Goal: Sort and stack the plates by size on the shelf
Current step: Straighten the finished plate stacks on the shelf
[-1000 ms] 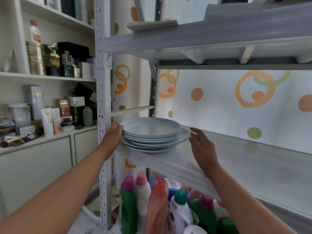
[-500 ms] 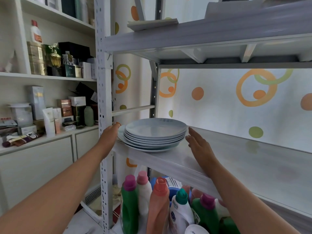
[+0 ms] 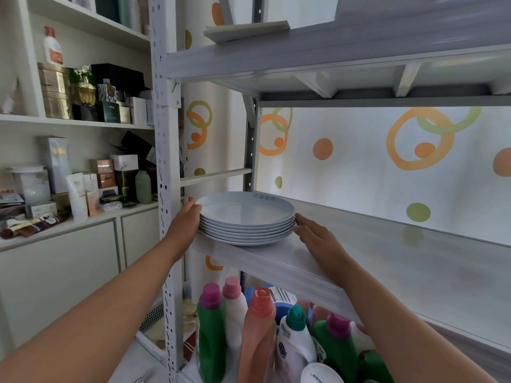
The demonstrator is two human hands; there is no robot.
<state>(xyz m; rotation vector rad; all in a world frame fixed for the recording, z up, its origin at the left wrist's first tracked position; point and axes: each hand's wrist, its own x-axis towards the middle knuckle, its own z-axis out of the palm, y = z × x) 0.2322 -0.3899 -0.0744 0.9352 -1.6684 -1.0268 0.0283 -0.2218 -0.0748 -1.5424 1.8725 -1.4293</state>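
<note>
A stack of several pale blue plates point(image 3: 246, 217) stands at the left end of the white metal shelf point(image 3: 359, 261). All rims line up evenly. My left hand point(image 3: 185, 219) presses against the stack's left edge with fairly straight fingers. My right hand point(image 3: 315, 233) lies flat on the shelf with its fingertips touching the stack's right edge. Neither hand grips a plate.
The shelf's perforated upright post point(image 3: 166, 189) stands just left of the stack. Detergent bottles point(image 3: 249, 327) crowd the level below. A cabinet with boxes and cosmetics point(image 3: 83, 189) is at the left. An upper shelf point(image 3: 331, 51) hangs overhead.
The upper plates sat offset to the left over wider-looking lower ones; both hands pushed inward, and now the stack is aligned into one even column.
</note>
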